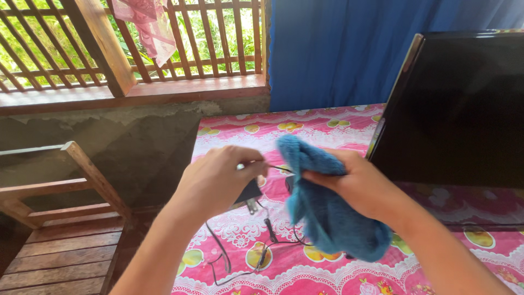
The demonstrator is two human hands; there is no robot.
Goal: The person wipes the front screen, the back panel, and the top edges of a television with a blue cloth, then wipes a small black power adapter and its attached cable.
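A blue curtain (349, 49) fills the upper middle and right of the frame, and a wooden lattice window (131, 43) takes the upper left, with a pink cloth (147, 24) hanging over its slats. A large black flat screen (458, 109) stands at the right edge, its lower part resting on a table covered by a pink flowered tablecloth (327, 128) that spreads across the lower middle and right. At the lower left a wooden chair (65, 218) stands beside the table.

In the centre of the frame the right hand (355, 186) is closed around a blue fluffy cloth (327, 213), which bunches above the fingers and hangs down below the wrist, lifted off the tablecloth. Just to its left, the left hand (218, 180) is clenched around a black power adapter (250, 192), whose dark body and metal prongs peek out beneath the palm. A thin stretch of black cable (278, 167) runs taut between the two hands, pinched at the left hand's fingertips and passing into the folds of the cloth. The rest of the cable lies in loose loops on the tablecloth in the lower middle of the frame, below both hands.
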